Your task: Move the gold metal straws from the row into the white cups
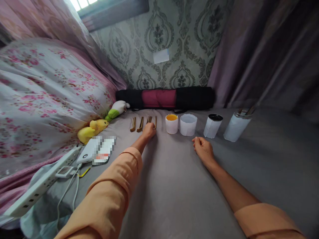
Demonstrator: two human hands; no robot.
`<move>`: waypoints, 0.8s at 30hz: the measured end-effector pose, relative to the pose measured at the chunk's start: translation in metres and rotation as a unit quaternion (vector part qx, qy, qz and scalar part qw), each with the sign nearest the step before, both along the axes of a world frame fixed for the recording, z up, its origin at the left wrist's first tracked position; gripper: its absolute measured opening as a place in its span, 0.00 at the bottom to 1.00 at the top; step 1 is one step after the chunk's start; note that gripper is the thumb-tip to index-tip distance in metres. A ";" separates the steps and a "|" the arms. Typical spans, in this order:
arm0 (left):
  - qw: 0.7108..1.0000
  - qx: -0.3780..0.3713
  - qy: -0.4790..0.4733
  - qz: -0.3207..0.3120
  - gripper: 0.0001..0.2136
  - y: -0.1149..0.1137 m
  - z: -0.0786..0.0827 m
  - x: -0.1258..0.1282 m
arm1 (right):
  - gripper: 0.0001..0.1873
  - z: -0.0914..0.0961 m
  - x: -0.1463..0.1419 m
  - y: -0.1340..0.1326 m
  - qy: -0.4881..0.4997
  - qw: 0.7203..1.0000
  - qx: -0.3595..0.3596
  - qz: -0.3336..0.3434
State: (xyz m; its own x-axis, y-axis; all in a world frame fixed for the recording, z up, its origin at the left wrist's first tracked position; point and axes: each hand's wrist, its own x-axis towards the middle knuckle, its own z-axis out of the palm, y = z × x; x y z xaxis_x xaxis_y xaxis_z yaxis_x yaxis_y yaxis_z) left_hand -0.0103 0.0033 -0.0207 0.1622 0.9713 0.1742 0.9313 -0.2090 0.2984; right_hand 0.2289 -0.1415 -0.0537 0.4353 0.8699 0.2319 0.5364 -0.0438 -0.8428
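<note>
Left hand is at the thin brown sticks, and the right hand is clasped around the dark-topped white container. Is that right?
Not quite: the head view shows the right hand on the near side of the dark-topped white container, not clasped around it. The left hand is at the thin brown sticks, as you say.

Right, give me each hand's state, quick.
Left hand: curled at the sticks; whether it holds any cannot be told.
Right hand: loosely closed, nothing visible in its grip.
</note>
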 end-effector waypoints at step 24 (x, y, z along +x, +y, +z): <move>1.000 0.002 0.015 -0.002 0.12 0.007 -0.008 0.002 | 0.19 -0.002 0.001 0.001 0.002 1.000 0.001 0.003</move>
State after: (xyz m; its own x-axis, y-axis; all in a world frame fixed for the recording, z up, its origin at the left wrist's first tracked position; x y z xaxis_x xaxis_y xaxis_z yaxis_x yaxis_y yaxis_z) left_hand -0.0088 0.0108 -0.0288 0.1710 0.9701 0.1723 0.9389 -0.2135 0.2701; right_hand 0.2295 -0.1404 -0.0555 0.4317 0.8717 0.2321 0.5336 -0.0394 -0.8448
